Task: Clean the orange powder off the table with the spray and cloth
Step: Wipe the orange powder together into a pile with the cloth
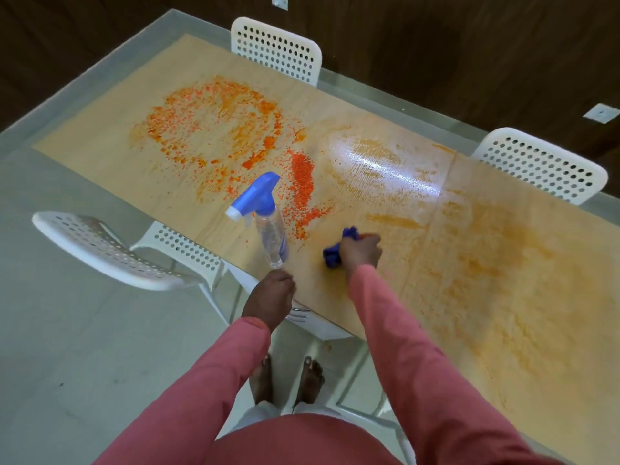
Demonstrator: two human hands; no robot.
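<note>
At the left edge of the frame: one white perforated chair (100, 250), pulled out from the table (503, 297).
Upper left of centre: orange powder (214, 129), a thick granular ring, with a denser streak (302, 182) running down toward the near edge. Uncleaned.
Lower centre: spray bottle (268, 226), clear body, blue trigger head, standing upright near the table edge. Left hand (270, 297) just below its base, fingers curled loosely; whether it touches the bottle I cannot tell, and it grips nothing.
Right of the bottle: blue cloth (335, 253), bunched, held in the right hand (360, 251), pressed on the tabletop.
Right half: pale smeared orange film (486, 263), a wet sheen at centre.
Upper edge: two more white chairs (278, 48).
Bearing, as I judge it: remaining powder lies up and left of the cloth hand, its streak running roughly lengthwise away from the person; the right hand is nearer that streak.
</note>
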